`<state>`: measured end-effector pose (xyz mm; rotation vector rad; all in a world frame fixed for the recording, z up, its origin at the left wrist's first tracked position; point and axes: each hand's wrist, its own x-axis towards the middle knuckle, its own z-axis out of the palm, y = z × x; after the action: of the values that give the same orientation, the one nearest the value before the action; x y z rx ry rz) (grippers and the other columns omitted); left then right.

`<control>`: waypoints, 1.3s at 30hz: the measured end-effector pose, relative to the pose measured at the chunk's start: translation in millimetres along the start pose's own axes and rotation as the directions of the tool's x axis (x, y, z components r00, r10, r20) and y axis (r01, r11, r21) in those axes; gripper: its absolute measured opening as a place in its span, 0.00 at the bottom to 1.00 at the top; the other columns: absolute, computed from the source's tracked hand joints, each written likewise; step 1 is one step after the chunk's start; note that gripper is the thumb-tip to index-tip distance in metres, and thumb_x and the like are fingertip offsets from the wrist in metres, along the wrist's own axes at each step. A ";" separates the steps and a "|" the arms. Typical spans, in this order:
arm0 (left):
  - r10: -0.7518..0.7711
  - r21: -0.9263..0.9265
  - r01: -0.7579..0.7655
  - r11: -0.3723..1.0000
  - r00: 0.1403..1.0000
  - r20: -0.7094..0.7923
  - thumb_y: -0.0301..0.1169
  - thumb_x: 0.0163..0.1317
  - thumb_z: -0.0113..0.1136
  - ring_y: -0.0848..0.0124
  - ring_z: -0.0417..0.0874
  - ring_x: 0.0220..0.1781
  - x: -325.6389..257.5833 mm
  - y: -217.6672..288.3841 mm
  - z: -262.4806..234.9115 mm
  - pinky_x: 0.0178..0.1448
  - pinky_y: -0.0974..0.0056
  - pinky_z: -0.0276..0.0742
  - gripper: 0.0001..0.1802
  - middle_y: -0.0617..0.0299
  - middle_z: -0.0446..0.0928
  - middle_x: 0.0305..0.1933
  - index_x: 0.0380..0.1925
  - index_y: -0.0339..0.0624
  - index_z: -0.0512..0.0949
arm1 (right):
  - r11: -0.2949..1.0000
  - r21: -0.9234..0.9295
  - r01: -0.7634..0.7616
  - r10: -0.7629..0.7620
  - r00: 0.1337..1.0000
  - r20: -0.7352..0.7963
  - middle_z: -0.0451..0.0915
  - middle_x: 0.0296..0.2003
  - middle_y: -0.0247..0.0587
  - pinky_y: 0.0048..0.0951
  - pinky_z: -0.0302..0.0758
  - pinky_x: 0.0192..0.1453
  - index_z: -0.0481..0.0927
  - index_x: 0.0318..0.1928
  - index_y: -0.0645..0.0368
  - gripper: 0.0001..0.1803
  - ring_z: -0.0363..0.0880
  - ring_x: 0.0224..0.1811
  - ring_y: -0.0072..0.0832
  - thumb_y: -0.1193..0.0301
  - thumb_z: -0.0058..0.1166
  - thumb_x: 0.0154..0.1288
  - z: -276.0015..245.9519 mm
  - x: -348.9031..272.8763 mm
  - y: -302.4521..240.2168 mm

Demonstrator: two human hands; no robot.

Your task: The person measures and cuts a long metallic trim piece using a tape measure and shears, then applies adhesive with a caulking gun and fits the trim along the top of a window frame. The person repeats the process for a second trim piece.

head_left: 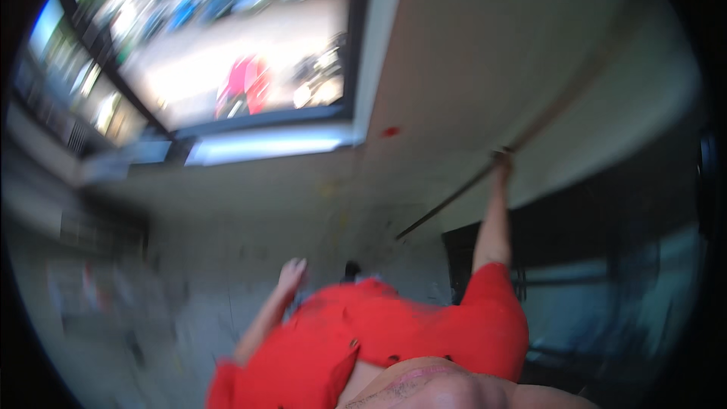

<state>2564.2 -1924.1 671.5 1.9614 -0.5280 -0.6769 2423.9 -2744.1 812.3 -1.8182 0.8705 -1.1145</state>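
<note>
My right hand (pixel 502 160) is stretched out ahead and to the right, its fingers closed around a long thin pole (pixel 447 202). The pole slants from a dark lower end near the middle of the view up toward the upper right, where it blurs against a pale wall. Lower and to the left, my left hand (pixel 292 273) hangs beside my red shirt, away from the pole. Motion smears its fingers, and nothing shows in it.
A dark-framed window (pixel 265 121) fills the upper left, with parked cars and a red shape outside. A pale wall (pixel 447 45) with a small red spot runs to its right. Grey floor (pixel 219 257) lies below; dark blurred furniture (pixel 591 280) stands at right.
</note>
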 end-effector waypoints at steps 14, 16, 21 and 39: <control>-0.687 -0.652 0.465 0.598 0.717 -0.119 0.46 0.78 0.52 0.71 0.84 0.42 -182.8 -19.1 -123.9 0.45 0.63 0.82 0.21 0.59 0.85 0.44 0.52 0.39 0.81 | 0.551 -0.738 -0.389 0.372 0.906 -0.200 0.87 0.49 0.61 0.56 0.83 0.53 0.86 0.48 0.72 0.34 0.87 0.49 0.57 0.47 0.49 0.78 116.6 -223.6 27.6; -0.681 -0.722 0.403 0.563 0.721 -0.129 0.47 0.78 0.52 0.71 0.83 0.42 -203.8 -49.9 -136.4 0.45 0.63 0.82 0.21 0.59 0.85 0.45 0.52 0.40 0.81 | 0.739 -0.498 -0.454 0.489 0.870 -0.067 0.87 0.38 0.50 0.48 0.81 0.39 0.87 0.41 0.65 0.22 0.86 0.37 0.46 0.55 0.56 0.74 196.4 -305.7 31.2; -0.728 -0.718 0.355 0.599 0.616 -0.302 0.45 0.78 0.51 0.72 0.83 0.40 -268.4 -79.3 -216.9 0.43 0.64 0.81 0.21 0.60 0.86 0.43 0.50 0.39 0.82 | 0.755 -0.319 -0.573 0.578 0.352 0.736 0.80 0.57 0.39 0.40 0.82 0.50 0.68 0.75 0.58 0.33 0.83 0.54 0.35 0.50 0.50 0.81 427.7 -585.7 -144.6; -0.819 -0.839 0.264 0.477 0.479 -0.315 0.44 0.79 0.53 0.74 0.82 0.40 -297.3 -241.1 -524.7 0.43 0.66 0.80 0.19 0.60 0.86 0.43 0.49 0.39 0.81 | 0.779 0.125 0.614 -0.584 0.784 -0.211 0.74 0.57 0.78 0.52 0.81 0.57 0.55 0.73 0.78 0.40 0.82 0.53 0.64 0.55 0.51 0.81 860.3 -618.3 -586.7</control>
<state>2703.1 -1292.3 730.1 1.4108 0.8962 -0.3731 3065.6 -1719.0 876.1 -1.9128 0.2302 -1.7024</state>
